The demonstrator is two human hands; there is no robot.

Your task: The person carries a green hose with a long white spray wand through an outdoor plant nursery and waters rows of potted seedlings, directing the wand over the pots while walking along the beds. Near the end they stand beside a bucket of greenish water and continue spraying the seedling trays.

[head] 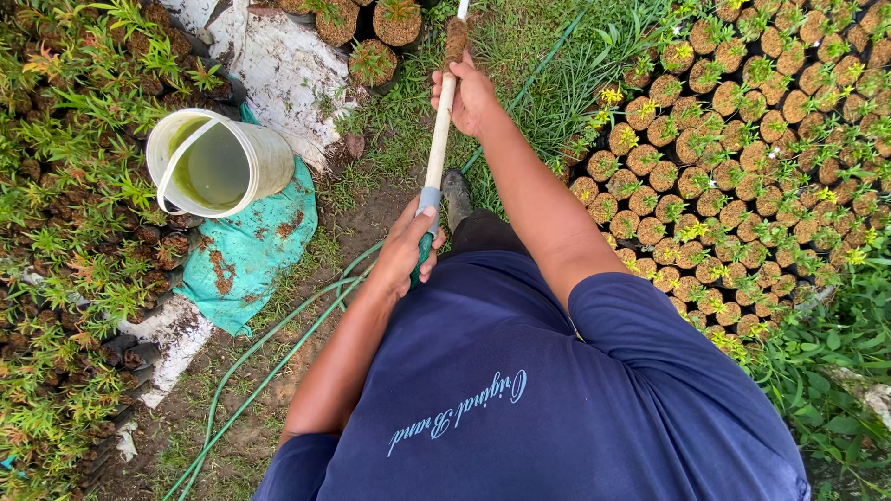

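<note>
The fingers of the left hand are clenched around the near end of a long pale pole, right where a grey collar joins it to a green hose. The right hand is wrapped around the same pole farther up, the arm stretched out straight. One hand low and one high looks like a steadying grip — the lower one bearing the joint, the upper one aiming the far end, which runs out of the top of the view past a brown, crusted stretch of the shaft.

The pole lies over the person's dark blue shirt and points ahead along a narrow strip of grass and bare earth. The hose trails from the left hand down to the lower left corner, lying loose on the ground beside the person's leg. A grey shoe shows just beyond the left hand.

To the left a white bucket lies tipped on its side on a teal cloth, with greenish liquid inside. Beyond it are rows of leafy seedlings in dark bags. On the right stands a dense bed of small round pots, packed edge to edge, many with little sprouts. The two beds hem in the path — the bucket and cloth take up part of its left edge, leaving little room to step.
</note>
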